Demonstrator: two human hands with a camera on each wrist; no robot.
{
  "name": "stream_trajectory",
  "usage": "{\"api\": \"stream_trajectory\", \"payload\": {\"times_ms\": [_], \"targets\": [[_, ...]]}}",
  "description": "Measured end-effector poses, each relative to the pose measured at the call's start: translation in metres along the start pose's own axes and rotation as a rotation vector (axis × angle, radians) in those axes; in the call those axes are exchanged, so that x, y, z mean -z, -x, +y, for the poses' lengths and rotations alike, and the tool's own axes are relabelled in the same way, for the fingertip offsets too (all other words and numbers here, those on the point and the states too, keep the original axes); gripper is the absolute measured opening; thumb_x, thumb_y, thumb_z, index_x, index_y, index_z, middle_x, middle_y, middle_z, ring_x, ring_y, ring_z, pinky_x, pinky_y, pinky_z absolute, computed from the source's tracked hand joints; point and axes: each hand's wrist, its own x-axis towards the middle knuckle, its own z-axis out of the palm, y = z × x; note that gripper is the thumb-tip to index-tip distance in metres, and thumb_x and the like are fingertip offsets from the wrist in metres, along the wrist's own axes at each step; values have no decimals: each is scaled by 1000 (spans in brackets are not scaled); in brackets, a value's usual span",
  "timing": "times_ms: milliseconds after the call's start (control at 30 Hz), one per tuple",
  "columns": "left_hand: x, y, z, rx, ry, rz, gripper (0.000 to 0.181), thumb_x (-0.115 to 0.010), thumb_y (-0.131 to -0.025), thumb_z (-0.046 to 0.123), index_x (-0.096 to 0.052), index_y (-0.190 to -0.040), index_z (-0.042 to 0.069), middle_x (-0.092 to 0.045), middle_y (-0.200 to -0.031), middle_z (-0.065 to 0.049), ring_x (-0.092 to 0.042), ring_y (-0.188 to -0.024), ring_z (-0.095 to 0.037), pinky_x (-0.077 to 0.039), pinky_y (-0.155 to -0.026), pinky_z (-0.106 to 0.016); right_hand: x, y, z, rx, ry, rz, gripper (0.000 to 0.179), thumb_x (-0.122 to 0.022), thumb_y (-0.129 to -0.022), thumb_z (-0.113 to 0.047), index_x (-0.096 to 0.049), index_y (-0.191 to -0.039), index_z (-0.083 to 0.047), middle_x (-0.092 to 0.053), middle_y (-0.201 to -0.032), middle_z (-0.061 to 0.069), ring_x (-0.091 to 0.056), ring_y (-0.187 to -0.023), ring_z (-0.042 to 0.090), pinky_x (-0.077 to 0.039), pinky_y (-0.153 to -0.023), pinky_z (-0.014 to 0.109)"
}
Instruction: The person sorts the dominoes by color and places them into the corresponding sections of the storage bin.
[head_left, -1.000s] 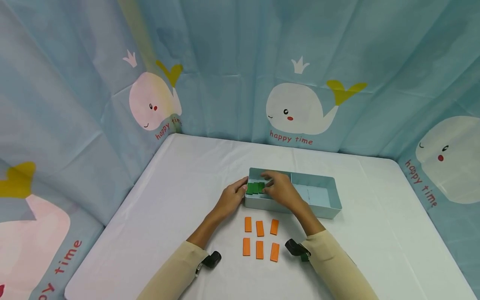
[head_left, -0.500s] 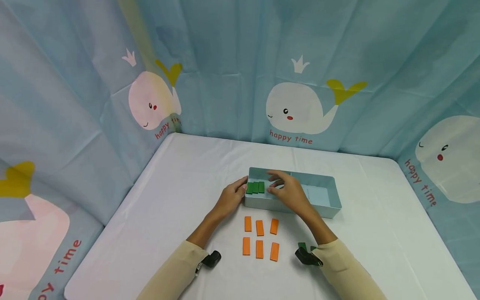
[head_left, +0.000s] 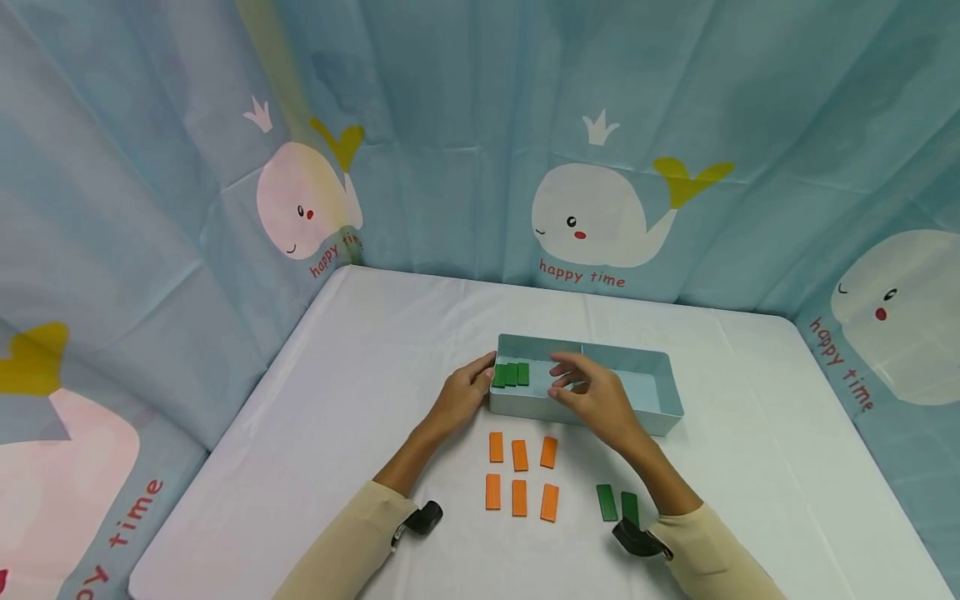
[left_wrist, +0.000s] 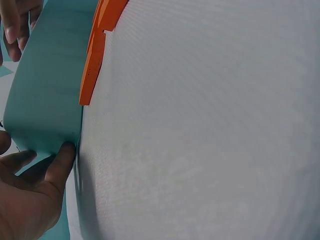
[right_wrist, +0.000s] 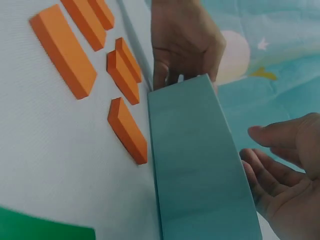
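Note:
A pale teal box with a divider stands on the white table. Three green domino-like blocks sit side by side against the left end of its left compartment. My left hand rests on the box's left end; in the left wrist view, its extended fingers touch the end wall. My right hand hovers over the box near the divider, fingers loosely bent and nothing between them. In the right wrist view, that hand shows beside the box's rim, thumb and fingertips apart.
Several orange domino-like blocks lie in two rows in front of the box. Two more green blocks lie to their right, one partly behind the black wrist camera. A whale-print curtain hangs round the table.
My right hand has drawn away from the rightmost green block, moving right and toward me. Two green blocks on the table have come into sight. The left hand has kept its place.

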Motion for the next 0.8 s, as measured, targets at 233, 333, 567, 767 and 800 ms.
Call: {"api": "stream_trajectory", "payload": {"times_ms": [233,333,567,767,800], "targets": [[-1,0,-1,0,-5,-2,54,-44,-115,31,-41,-164,9,-43,-168,-7,-33,-158,-28,-33,-128,-50,8,15,5,33,-15,36,49,-81,-93,-3,-66,-140,-6,-76,-113,6,-73,-99,20,-62,-85,24],[-1,0,-1,-1,-1,1,54,-45,-115,31,-41,-164,9,-43,-167,-7,-34,-158,-28,-33,-128,-50,12,22,7,40,-19,29,49,-81,-93,-3,-67,-139,-7,-76,-113,8,-72,-99,20,-61,-84,22],[0,0,-2,-4,-7,1,54,-45,-116,32,-40,-164,9,-43,-168,-7,-33,-159,-29,-31,-129,-51,21,38,12,33,-32,8,49,-82,-93,-5,-66,-140,-11,-75,-118,13,-72,-103,19,-62,-86,24],[-1,0,-2,0,-25,6,53,-44,-116,31,-41,-164,10,-44,-167,-7,-34,-158,-29,-31,-129,-51,26,52,16,-4,-15,1,49,-82,-95,-11,-66,-140,-15,-76,-117,6,-72,-102,18,-62,-84,25],[-1,0,-2,0,-23,7,53,-44,-116,31,-41,-164,9,-44,-167,-7,-34,-158,-28,-31,-129,-51,27,55,17,-9,-17,-1,48,-82,-95,-11,-66,-140,-14,-76,-116,6,-72,-102,18,-62,-83,26]]}}
